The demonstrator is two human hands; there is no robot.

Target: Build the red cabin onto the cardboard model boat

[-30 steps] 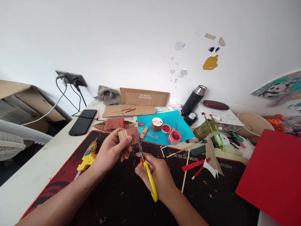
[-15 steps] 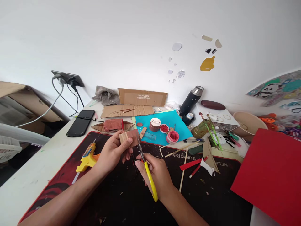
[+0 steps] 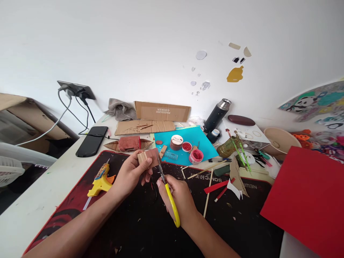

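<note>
**Scissors right up against a little brown piece**

So the left hand (image 3: 132, 171) is pinching a small brown piece (image 3: 153, 157) above the black mat (image 3: 150, 229), thumb pressing its face. The right hand (image 3: 182, 196) is holding yellow-handled scissors (image 3: 169, 192), blades sitting at the piece's 3 o'clock edge; can't really tell if they're biting. Clocking it from the piece: a model boat (image 3: 129, 143) is resting at 10, a glue gun (image 3: 100, 182) is lying at 8, and a red paint pot (image 3: 196, 156) is standing at 3.

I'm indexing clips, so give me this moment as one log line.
left hand: holding part-brown piece | right hand: holding yellow-handled scissors | blades: at piece's edge | glue gun: on dark mat
</note>
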